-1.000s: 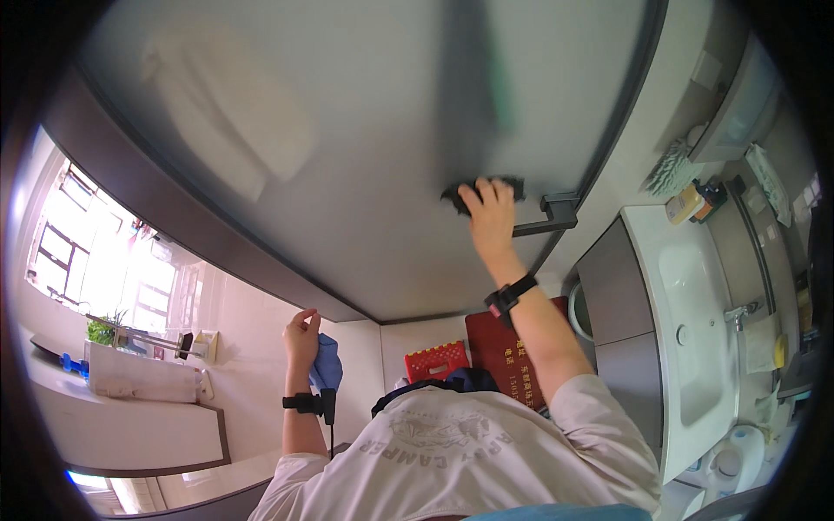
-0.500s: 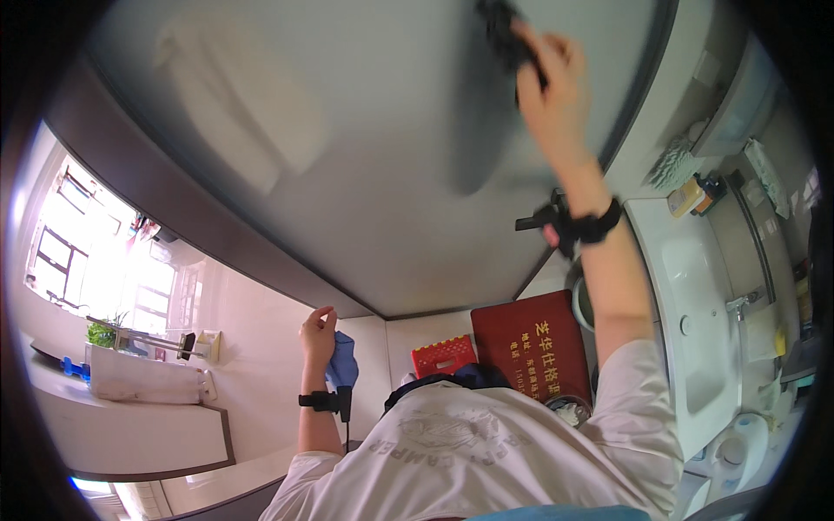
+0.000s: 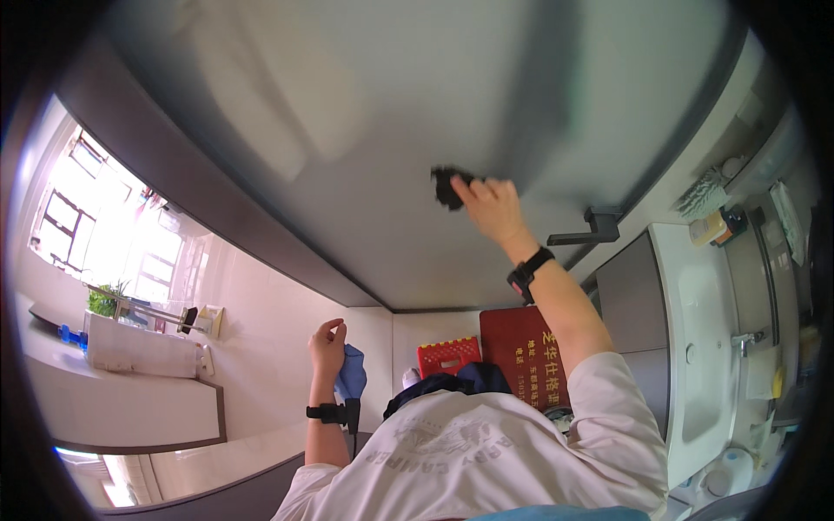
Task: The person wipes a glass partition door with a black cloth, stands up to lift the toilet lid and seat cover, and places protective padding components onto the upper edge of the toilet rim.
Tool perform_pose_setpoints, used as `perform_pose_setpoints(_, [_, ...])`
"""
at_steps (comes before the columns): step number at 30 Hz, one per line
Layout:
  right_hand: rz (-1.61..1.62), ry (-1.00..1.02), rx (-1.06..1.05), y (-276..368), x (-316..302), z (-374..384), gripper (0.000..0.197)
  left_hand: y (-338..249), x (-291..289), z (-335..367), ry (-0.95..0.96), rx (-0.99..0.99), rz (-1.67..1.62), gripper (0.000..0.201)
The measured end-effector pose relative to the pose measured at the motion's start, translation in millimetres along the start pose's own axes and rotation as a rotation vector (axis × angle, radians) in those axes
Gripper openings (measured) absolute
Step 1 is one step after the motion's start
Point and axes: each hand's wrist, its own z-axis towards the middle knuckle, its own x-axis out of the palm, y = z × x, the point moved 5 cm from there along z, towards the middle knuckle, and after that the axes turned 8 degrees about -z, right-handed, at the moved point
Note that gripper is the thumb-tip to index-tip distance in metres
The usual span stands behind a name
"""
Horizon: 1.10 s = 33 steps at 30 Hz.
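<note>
My right hand (image 3: 497,208) presses a black cloth (image 3: 453,187) against the large frosted glass door (image 3: 391,234), its fingers bent over the cloth's edge. Below and to the right of that hand is the door's dark lever handle (image 3: 591,229). Low at the left, my left hand (image 3: 327,349) is held up beside my body with its fingers curled. A piece of blue cloth (image 3: 351,372) hangs along the palm and wrist; the fingers gripping it are partly hidden. Both wrists carry black straps.
On the floor ahead of me lie a red mat (image 3: 512,347) with gold lettering and a red plastic stool (image 3: 449,354). A white washbasin (image 3: 708,382) with a tap stands at the right. At the left, a towel (image 3: 143,349) hangs on a rail near bright windows.
My right hand has come down and to the left across the glass with the black cloth, uncovering the door handle. My left hand has barely shifted.
</note>
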Motion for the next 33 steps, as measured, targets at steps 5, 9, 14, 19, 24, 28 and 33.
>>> perform_pose_setpoints(5, [0.073, 0.102, -0.175, 23, 24, -61, 0.043, -12, -12, -8, -0.011, -0.012, -0.003, 0.024])
perform_pose_setpoints(9, [0.299, 0.170, -0.056, 7, -20, -11, 0.043, -3, -13, -10, -0.009, -0.023, -0.009, 0.023])
perform_pose_setpoints(14, [0.088, -0.608, 0.107, -83, -135, 114, 0.041, -10, -9, -10, 0.005, 0.002, -0.009, 0.024])
perform_pose_setpoints(19, [0.003, -0.769, 0.118, -137, -164, 189, 0.044, -9, -2, -8, 0.030, 0.010, -0.013, 0.024])
perform_pose_setpoints(24, [-0.182, -0.490, 0.174, -107, -139, 196, 0.039, 11, -5, -12, 0.003, -0.023, -0.029, 0.023])
perform_pose_setpoints(28, [-0.274, -0.439, -0.158, -39, -53, 141, 0.041, 17, -4, -13, 0.020, -0.064, -0.025, 0.023])
perform_pose_setpoints(33, [-0.461, -0.039, -0.787, 61, 39, 17, 0.052, 7, -7, -21, 0.003, -0.067, 0.031, 0.023])
